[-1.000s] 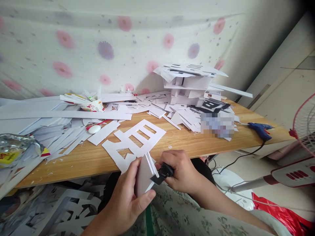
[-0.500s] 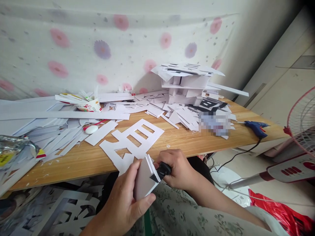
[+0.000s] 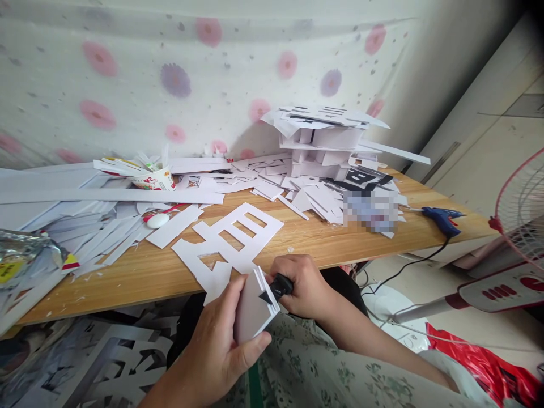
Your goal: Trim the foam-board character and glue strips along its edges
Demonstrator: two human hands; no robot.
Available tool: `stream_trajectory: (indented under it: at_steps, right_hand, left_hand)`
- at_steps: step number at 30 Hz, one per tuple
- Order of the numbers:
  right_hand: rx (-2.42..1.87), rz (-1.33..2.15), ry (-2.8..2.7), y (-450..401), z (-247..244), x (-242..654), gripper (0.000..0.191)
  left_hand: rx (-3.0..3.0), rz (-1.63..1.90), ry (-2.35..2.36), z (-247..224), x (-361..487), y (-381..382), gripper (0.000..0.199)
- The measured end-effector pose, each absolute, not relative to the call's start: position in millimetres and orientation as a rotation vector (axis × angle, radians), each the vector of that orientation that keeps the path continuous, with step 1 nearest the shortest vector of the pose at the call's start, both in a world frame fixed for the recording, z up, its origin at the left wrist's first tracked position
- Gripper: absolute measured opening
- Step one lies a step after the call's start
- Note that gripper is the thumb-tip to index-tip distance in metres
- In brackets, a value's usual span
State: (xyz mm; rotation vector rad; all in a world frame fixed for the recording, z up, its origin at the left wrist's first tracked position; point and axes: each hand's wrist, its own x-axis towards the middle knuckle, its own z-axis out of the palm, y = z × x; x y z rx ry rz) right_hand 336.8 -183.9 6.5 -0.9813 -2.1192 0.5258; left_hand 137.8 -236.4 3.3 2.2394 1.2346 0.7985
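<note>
My left hand is closed around a small white foam board piece, with the thumb along its lower edge and the fingers behind its far side. In my right hand is a black-handled utility knife. Its dark blade lies against the right edge of the board, where the layers show as a thin gap. Just beyond my hands, a white cut-out board with rectangular openings lies flat at the table's front edge.
A white layered model stands at the back right of the wooden table. Nearby lies a blue glue gun. White scraps and a paper cup fill the left. A fan stands at the right.
The knife blade has shifted up along the board's edge, towards its far end. My right hand has moved slightly up and left; the left hand keeps its hold.
</note>
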Motion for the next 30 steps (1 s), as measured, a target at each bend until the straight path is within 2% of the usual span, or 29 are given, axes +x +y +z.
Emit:
stream_trajectory:
  at_steps: [6, 30]
  right_hand:
    - [-0.978, 0.573, -2.1, -182.8, 1.5, 339.5, 0.002]
    - [-0.96, 0.55, -2.025, -178.3, -6.4, 338.1, 0.004]
  left_hand:
    - [2.202, 0.76, 1.242, 1.2, 139.3, -237.0, 0.06]
    - [2.282, 0.818, 1.265, -6.8, 144.1, -243.6, 0.06]
